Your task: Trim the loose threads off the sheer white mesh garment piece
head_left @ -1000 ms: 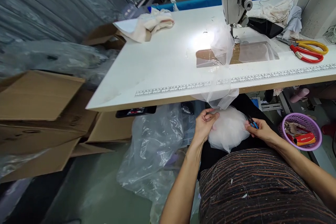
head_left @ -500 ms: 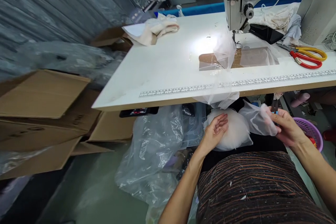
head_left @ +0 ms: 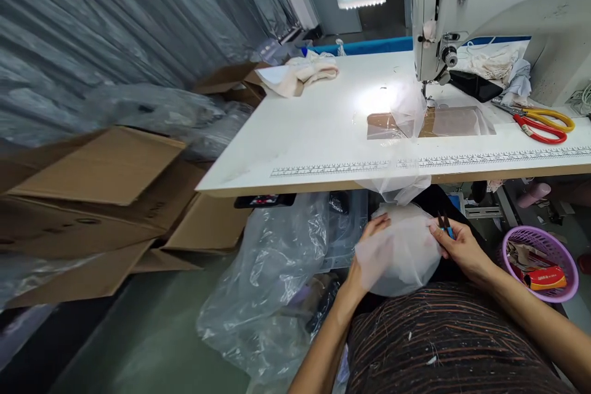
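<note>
Sheer white fabric lies over my lap below the table's front edge, and a strip of it runs up over the edge to the sewing machine's needle. My left hand is at its left side, partly behind a translucent layer, with fingers apart and not gripping. At the fabric's right side my right hand pinches its edge between thumb and finger, and also holds small blue-handled snips with dark blades pointing up.
The white sewing machine stands on the white table. Red and yellow scissors lie at right. A purple basket is below right, cardboard boxes at left, plastic bags under the table.
My right hand has moved left with the snips and fabric edge, bringing the sheer layer across the pile and over my left hand. The view has shifted, showing more of the machine and basket.
</note>
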The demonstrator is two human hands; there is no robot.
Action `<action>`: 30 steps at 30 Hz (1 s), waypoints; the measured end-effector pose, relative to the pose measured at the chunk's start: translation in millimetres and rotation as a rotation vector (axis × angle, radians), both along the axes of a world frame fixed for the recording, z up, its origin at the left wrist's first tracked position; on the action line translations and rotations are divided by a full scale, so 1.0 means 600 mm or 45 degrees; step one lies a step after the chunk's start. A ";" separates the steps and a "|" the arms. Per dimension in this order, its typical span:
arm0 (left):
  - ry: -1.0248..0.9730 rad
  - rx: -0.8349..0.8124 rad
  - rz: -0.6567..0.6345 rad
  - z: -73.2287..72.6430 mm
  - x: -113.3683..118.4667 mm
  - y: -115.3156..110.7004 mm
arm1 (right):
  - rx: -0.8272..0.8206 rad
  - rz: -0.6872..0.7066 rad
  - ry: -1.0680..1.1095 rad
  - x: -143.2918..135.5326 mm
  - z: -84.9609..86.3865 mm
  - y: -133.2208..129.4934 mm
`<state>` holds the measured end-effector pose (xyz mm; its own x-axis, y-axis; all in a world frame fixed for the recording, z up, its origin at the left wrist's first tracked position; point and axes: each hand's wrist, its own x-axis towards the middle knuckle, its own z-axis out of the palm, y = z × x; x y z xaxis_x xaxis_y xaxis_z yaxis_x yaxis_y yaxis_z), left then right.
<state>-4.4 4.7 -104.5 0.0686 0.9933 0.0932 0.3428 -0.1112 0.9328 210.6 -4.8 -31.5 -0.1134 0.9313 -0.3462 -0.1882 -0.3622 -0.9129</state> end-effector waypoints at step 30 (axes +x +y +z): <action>0.434 0.741 0.395 0.088 0.100 0.057 | 1.061 -0.116 -0.775 -0.008 0.024 0.033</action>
